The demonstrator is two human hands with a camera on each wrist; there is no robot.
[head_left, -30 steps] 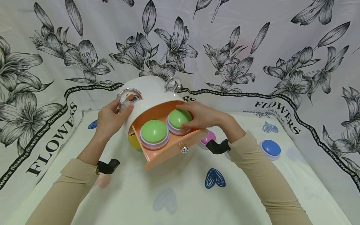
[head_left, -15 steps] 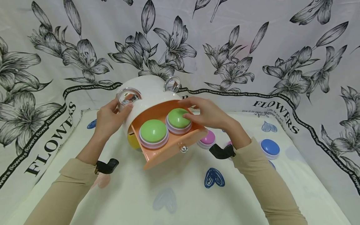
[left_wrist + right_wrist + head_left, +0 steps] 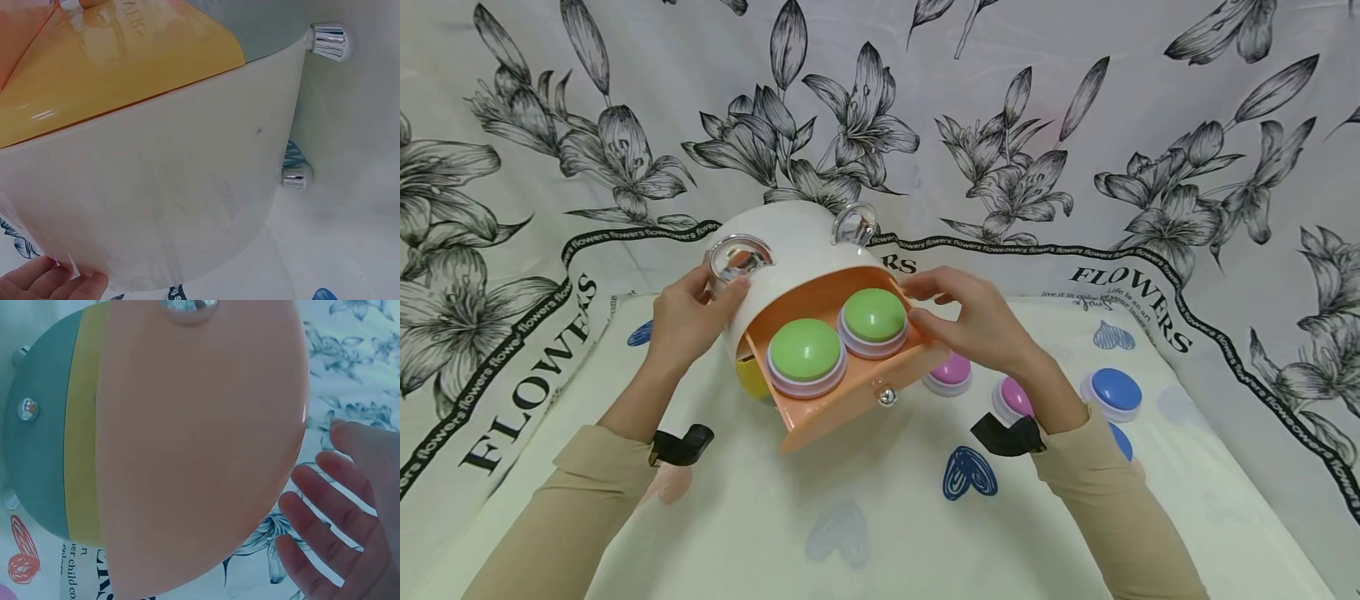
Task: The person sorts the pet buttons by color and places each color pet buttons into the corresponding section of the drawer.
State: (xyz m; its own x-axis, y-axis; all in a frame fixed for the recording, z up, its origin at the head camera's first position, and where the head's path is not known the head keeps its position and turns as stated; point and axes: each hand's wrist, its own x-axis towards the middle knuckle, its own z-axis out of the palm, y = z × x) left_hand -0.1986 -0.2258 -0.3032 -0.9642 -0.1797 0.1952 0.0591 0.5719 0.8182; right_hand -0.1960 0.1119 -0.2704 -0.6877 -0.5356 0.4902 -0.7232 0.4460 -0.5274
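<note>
my left hand [image 3: 691, 321] is gripping the side of the white cabinet [image 3: 797, 236] by its silver ring [image 3: 730, 244], thumb on the front, and the orange drawer [image 3: 842, 412] sits pulled out to the right of it. my right hand [image 3: 973, 321] is holding nothing, fingers loose and spread, just off the drawer's right edge, so the right green tub [image 3: 874, 315] is close on its left and the left green tub [image 3: 806, 350] sits further over, both in the drawer.
</note>
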